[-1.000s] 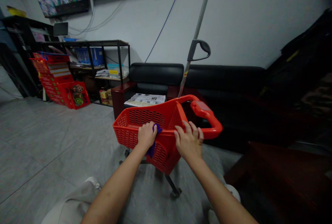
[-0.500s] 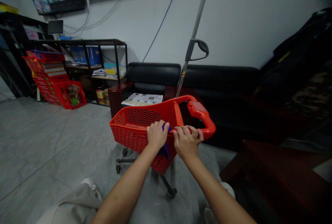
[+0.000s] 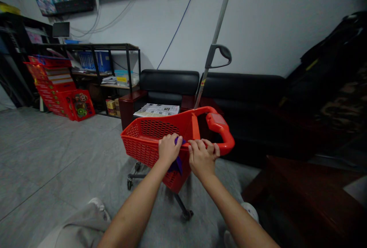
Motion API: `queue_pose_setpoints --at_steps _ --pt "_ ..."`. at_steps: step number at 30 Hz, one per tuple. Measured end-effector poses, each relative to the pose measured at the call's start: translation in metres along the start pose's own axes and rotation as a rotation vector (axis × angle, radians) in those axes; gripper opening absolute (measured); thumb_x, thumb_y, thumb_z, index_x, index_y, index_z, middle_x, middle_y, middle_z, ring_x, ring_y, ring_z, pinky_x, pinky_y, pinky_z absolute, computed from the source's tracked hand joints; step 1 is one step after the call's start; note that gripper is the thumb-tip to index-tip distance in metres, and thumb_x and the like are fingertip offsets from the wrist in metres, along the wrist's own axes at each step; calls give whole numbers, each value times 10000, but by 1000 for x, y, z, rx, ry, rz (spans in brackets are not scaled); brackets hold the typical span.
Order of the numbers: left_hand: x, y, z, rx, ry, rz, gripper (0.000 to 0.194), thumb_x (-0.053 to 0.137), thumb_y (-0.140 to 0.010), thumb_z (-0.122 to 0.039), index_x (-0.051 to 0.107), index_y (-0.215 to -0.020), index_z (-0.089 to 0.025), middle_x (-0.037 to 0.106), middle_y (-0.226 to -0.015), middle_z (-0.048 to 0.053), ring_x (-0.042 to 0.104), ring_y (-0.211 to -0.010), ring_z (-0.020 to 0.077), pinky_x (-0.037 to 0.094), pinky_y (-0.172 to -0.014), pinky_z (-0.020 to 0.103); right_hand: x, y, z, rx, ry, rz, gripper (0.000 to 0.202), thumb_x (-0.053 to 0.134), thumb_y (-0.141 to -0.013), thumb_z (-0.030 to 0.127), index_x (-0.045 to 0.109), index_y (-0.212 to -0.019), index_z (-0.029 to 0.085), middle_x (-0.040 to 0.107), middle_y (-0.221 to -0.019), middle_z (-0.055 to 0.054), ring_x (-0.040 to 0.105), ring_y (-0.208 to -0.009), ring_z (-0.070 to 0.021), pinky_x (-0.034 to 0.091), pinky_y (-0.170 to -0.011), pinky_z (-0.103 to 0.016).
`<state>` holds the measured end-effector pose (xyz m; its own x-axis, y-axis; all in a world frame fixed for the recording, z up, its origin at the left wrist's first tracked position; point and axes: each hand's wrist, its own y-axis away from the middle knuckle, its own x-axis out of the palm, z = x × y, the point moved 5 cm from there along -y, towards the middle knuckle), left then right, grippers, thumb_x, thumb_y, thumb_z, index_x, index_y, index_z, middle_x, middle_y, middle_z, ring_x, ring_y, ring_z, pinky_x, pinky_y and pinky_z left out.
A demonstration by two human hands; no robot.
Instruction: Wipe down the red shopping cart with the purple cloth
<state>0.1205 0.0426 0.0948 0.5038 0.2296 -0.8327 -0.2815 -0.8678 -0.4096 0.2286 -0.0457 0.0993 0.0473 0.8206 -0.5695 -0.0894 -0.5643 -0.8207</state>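
A small red plastic shopping cart (image 3: 143, 152) with a perforated basket stands on grey legs and casters in front of me. My left hand (image 3: 168, 147) is closed over the near rim of the basket, pressing a purple cloth (image 3: 177, 165) that hangs down the outer side. Just to its right, my right hand (image 3: 203, 157) grips the same rim, where it runs into the thick handle (image 3: 226, 135). The palms and undersides of both hands are hidden.
Behind the cart are a black armchair (image 3: 169, 83) holding a newspaper (image 3: 157, 109) and a black sofa (image 3: 249, 91). A grey pole with a grip (image 3: 210, 56) leans there. Red boxes (image 3: 54, 83) are stacked left, beside a shelf (image 3: 129, 45). A dark red wooden table (image 3: 309, 186) stands right.
Both hands have shifted slightly left, still on the rim. The handle end of the cart and the purple cloth have moved a little left too.
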Motion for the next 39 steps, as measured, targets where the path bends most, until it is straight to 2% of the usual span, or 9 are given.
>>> queue_pose_setpoints --at_steps 6,9,13,18,21,26,33,36,39 --pt "-4 -7 47 -35 -35 38 365 306 -1009 -417 628 -1029 -247 690 -1044 43 602 -1037 185 399 -864 295 -27 0 -31 13 18 -56 316 472 -942 354 680 -1152 241 542 -1369 -99 386 -1297 -287 214 -1090 -481" --pt "-6 -9 63 -79 -54 29 350 322 -1005 -402 637 -1014 -250 689 -1031 44 602 -1017 186 398 -860 297 -29 0 -40 34 -11 -91 293 481 -930 374 708 -1056 239 550 -1327 -99 370 -1290 -301 240 -1087 -510" --pt "-8 -4 36 -104 -17 1 335 346 -997 -407 647 -1004 -260 688 -1032 40 599 -1008 201 402 -855 312 -23 1 -34 57 -67 -152 270 491 -920 380 721 -935 239 609 -1196 -88 378 -1251 -308 247 -1083 -524" --pt "-9 3 -12 28 109 -18 335 334 -1001 -435 619 -1080 -278 675 -1082 28 586 -1046 189 398 -888 310 -23 0 -32 76 -112 -147 266 479 -919 357 721 -933 246 616 -1149 -92 374 -1240 -309 227 -1080 -540" --pt "-8 -1 -1 61 124 20 333 327 -1005 -415 616 -1083 -270 678 -1071 24 585 -1056 180 398 -897 299 -25 0 -35 73 -133 -133 261 480 -920 349 717 -955 246 617 -1130 -91 365 -1243 -301 226 -1085 -534" --pt "-12 -9 32 -72 50 37 298 370 -991 -380 639 -1004 -253 687 -1051 38 594 -1031 199 403 -872 306 -23 0 -23 87 -129 -184 244 502 -918 341 722 -931 237 625 -1095 -93 384 -1220 -304 234 -1082 -545" --pt "-21 -2 2 49 158 -12 275 381 -984 -362 634 -1015 -261 683 -1028 25 603 -1022 189 402 -857 293 -28 3 3 43 -103 -165 233 500 -931 337 697 -1018 249 635 -1125 -65 391 -1233 -289 226 -1075 -529" --pt "-19 -9 16 65 196 20 273 380 -983 -346 637 -989 -254 689 -1025 23 607 -1025 187 403 -855 286 -34 -1 -6 -8 -161 -57 300 446 -952 355 635 -1160 250 615 -1200 -69 446 -1212 -259 279 -1045 -462" --pt "-16 -19 40 31 191 38 277 387 -979 -331 649 -962 -245 696 -1023 28 606 -1028 192 405 -856 288 -38 -5 -26 77 -221 -76 384 389 -957 417 575 -1230 222 553 -1295 -111 465 -1232 -267 316 -1029 -459"
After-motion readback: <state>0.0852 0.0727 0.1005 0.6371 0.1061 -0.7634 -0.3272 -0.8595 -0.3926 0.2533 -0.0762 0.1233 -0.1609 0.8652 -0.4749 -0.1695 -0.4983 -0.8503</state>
